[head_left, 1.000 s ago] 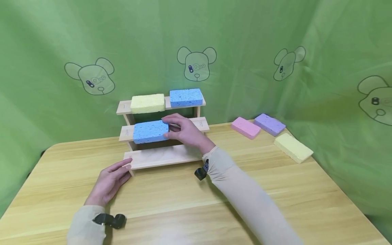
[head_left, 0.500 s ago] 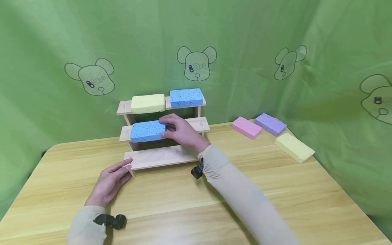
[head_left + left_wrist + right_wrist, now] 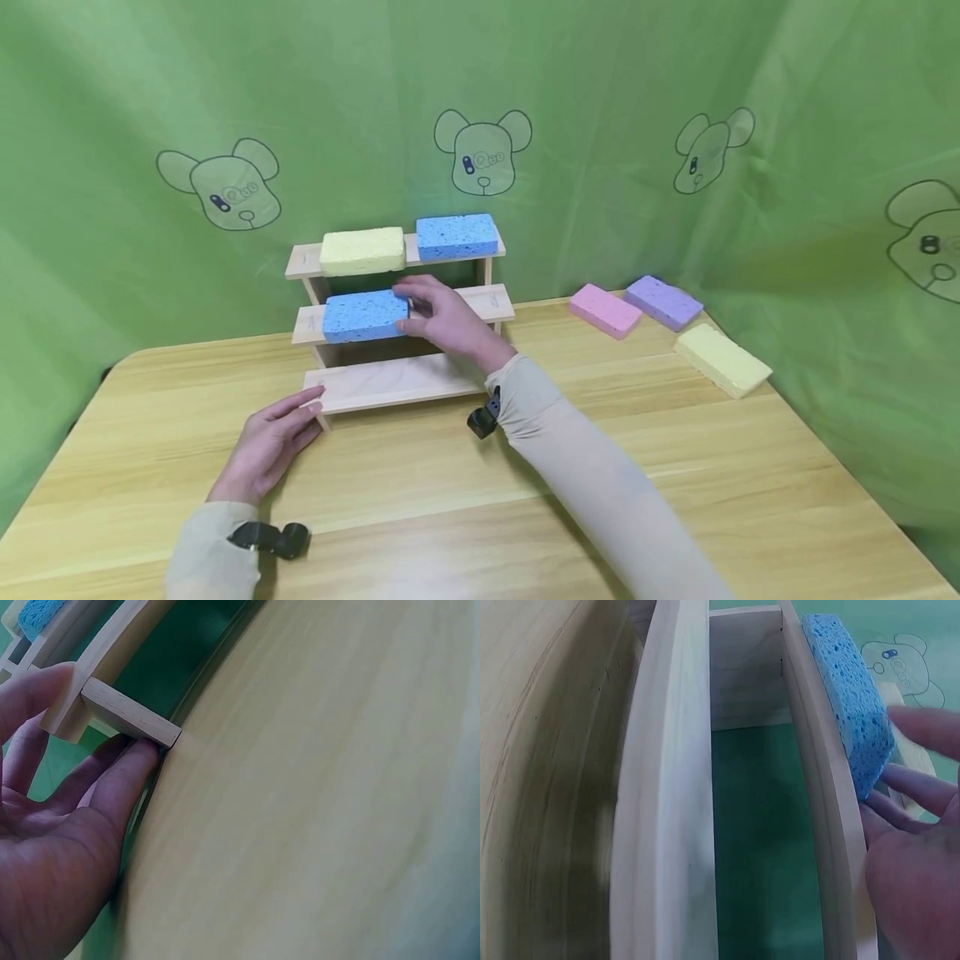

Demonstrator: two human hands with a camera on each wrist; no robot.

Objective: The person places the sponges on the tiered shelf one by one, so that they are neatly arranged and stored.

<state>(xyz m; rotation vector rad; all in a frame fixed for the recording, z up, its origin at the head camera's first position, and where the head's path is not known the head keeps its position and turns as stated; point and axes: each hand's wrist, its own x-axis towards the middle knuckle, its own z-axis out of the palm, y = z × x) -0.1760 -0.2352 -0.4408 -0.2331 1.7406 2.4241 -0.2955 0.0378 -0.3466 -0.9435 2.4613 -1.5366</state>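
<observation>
A three-tier wooden display stand (image 3: 397,379) stands on the table. My right hand (image 3: 450,321) pinches the right end of a blue sponge (image 3: 363,315) at its corners; the sponge lies on the middle tier, toward the left. In the right wrist view that blue sponge (image 3: 847,694) sits along the tier's board, the fingertips right at its near end. My left hand (image 3: 266,446) holds the left end of the lowest tier. Seen from the left wrist, a digit of the left hand (image 3: 67,832) lies over the board's end while other fingertips touch the leg (image 3: 131,712) below.
On the top tier are a yellow sponge (image 3: 363,252) and another blue sponge (image 3: 457,237). Pink (image 3: 604,311), purple (image 3: 663,302) and second yellow sponges (image 3: 723,360) lie on the table (image 3: 600,467) to the right. A green curtain (image 3: 360,83) hangs close behind.
My right hand has slid the blue sponge a little left along the middle tier, then slightly back right and rearward. The left hand keeps its place on the stand.
</observation>
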